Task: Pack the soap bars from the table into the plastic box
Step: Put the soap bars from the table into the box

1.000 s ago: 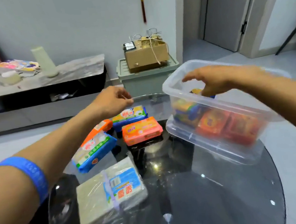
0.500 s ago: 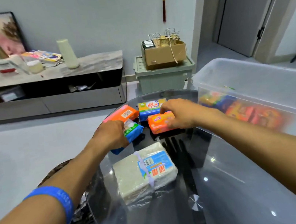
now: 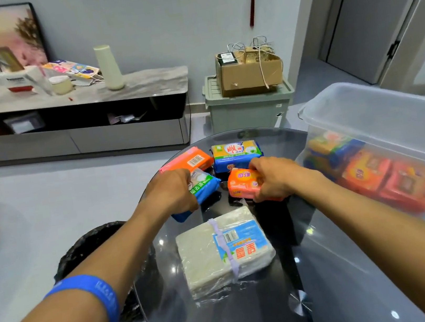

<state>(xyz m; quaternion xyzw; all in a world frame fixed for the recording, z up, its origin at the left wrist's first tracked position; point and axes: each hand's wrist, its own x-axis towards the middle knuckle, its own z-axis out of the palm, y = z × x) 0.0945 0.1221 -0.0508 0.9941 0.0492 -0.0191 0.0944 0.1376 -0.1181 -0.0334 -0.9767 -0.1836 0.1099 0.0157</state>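
On the round glass table, my left hand is closed over a blue-and-green wrapped soap bar. My right hand grips an orange-and-pink soap bar. Behind them lie an orange bar with a barcode and a yellow-and-blue bar. A large white soap block in clear wrap sits nearer me. The clear plastic box stands at the right with several bars inside.
A dark woven basket sits on the floor left of the table. Beyond stand a low TV cabinet and a green bin with a cardboard box on top. A doorway lies at the back right.
My right hand left the plastic box and came down onto the orange-and-pink bar. My left hand dropped from above the bars onto the blue-and-green bar. The camera view shifted left.
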